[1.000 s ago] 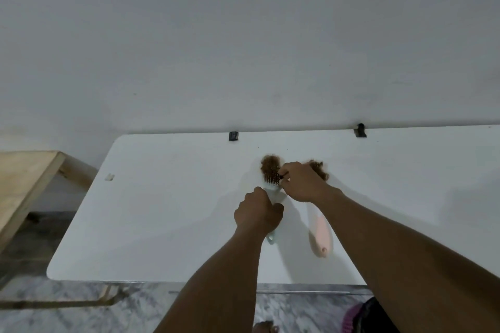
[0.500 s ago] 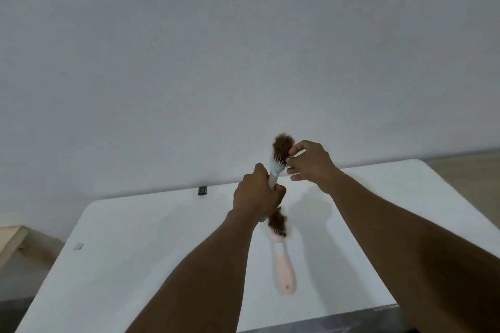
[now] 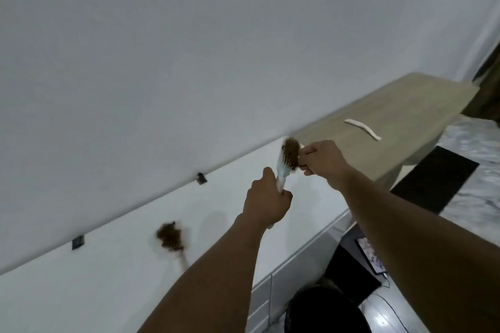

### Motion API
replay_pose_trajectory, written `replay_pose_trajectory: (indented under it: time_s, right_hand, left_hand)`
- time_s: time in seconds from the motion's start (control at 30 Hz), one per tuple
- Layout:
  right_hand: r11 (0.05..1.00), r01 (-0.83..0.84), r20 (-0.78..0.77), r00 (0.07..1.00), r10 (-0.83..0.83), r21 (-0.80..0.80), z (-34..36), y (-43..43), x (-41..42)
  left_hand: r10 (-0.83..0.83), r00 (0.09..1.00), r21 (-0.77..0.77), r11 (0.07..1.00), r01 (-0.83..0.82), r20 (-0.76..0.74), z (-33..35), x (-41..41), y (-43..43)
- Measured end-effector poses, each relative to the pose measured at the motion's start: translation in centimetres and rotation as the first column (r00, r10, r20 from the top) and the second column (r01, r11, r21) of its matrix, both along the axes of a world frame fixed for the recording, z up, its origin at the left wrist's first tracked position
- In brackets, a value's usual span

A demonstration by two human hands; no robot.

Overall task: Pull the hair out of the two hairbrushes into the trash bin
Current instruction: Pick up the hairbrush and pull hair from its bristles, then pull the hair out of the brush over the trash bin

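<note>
My left hand (image 3: 266, 199) grips the handle of a light blue hairbrush (image 3: 283, 170), held upright above the white table (image 3: 108, 278). A clump of brown hair (image 3: 291, 149) fills its bristles. My right hand (image 3: 323, 159) pinches that clump at the brush head. The second hairbrush (image 3: 173, 240), pink-handled and matted with brown hair, lies on the table to the left, its handle partly hidden behind my left forearm. A black round bin (image 3: 324, 308) shows at the bottom edge, below the table's right end.
A beige wooden table (image 3: 392, 127) stands to the right with a cream comb-like object (image 3: 362, 128) on it. Two black clips (image 3: 201, 178) sit along the white table's far edge by the wall. A dark mat and a screen lie on the marble floor at right.
The view has swung to the right and tilted. Both hands carried the blue brush rightward, away from the pink brush, which stays on the table. The wooden table and bin came into view.
</note>
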State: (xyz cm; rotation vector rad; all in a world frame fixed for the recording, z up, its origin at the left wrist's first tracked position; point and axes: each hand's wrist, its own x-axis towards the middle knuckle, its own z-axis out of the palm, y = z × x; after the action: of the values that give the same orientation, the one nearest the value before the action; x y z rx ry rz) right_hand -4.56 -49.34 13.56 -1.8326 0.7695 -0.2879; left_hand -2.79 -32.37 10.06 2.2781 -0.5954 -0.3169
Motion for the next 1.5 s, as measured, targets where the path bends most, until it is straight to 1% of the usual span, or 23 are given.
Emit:
replay_pose_trajectory:
  time_s: [0.13,0.3,0.37,0.43,0.5,0.6,0.7,0.77,0.9,1.03,1.2,1.3,1.4,1.5]
  right_hand:
    - [0.993,0.115,-0.069,0.991,-0.113,0.032,-6.8,-1.8,-4.4]
    - [0.979,0.193,0.019,0.981,-0.195,0.071,-15.0,-2.6,-9.2]
    - [0.971,0.216,0.039,0.975,-0.221,0.103,-17.9,-3.0,-10.8]
    - [0.971,0.218,0.082,0.971,-0.226,0.095,-20.4,-3.2,-12.3]
    - [0.976,0.200,0.131,0.969,-0.211,0.090,-22.7,-2.9,-14.0]
    - [0.974,0.172,0.183,0.963,-0.197,0.145,-26.2,-1.2,-17.2]
    - [0.959,0.164,0.203,0.956,-0.212,0.230,-29.5,1.9,-21.3]
    - [0.946,0.171,0.217,0.948,-0.234,0.274,-30.7,4.2,-24.1]
    - [0.920,0.173,0.281,0.918,-0.280,0.352,-31.6,7.6,-28.5]
    - [0.920,0.181,0.253,0.927,-0.278,0.347,-33.1,9.6,-31.8]
    - [0.902,0.089,0.217,0.956,-0.196,0.422,-35.1,10.1,-34.0]
    - [0.920,0.141,0.166,0.963,-0.213,0.365,-37.4,9.1,-33.4]
    - [0.917,0.203,0.138,0.955,-0.263,0.344,-40.6,7.6,-32.5]
    - [0.909,0.247,0.052,0.959,-0.280,0.334,-45.4,6.1,-31.5]
  left_hand:
    - [-0.092,0.988,0.013,0.995,0.094,-0.121,-6.0,-3.3,-2.6]
    - [-0.209,0.975,0.031,0.977,0.212,-0.078,-12.6,-6.2,-5.0]
    - [-0.237,0.970,0.043,0.970,0.240,-0.059,-14.9,-7.5,-5.6]
    - [-0.248,0.968,0.049,0.967,0.249,-0.037,-17.2,-9.0,-5.7]
    - [-0.257,0.966,0.029,0.966,0.257,-0.014,-19.6,-10.5,-5.0]
    - [-0.270,0.963,0.032,0.963,0.269,0.022,-22.9,-13.3,-2.6]
    - [-0.286,0.958,0.055,0.957,0.285,0.003,-25.1,-17.1,0.7]
    - [-0.307,0.951,0.076,0.948,0.308,-0.016,-26.1,-19.5,2.9]
    - [-0.316,0.948,0.058,0.946,0.318,-0.032,-27.3,-23.1,5.7]
    - [-0.336,0.942,0.060,0.940,0.336,-0.010,-29.1,-26.4,7.4]
    - [-0.324,0.944,0.069,0.942,0.328,-0.056,-31.4,-28.3,7.4]
    - [-0.331,0.940,0.104,0.935,0.338,-0.077,-33.6,-27.8,6.5]
    - [-0.349,0.931,0.123,0.925,0.360,-0.107,-36.2,-26.6,5.4]
    - [-0.359,0.918,0.163,0.908,0.385,-0.169,-40.6,-25.0,3.8]
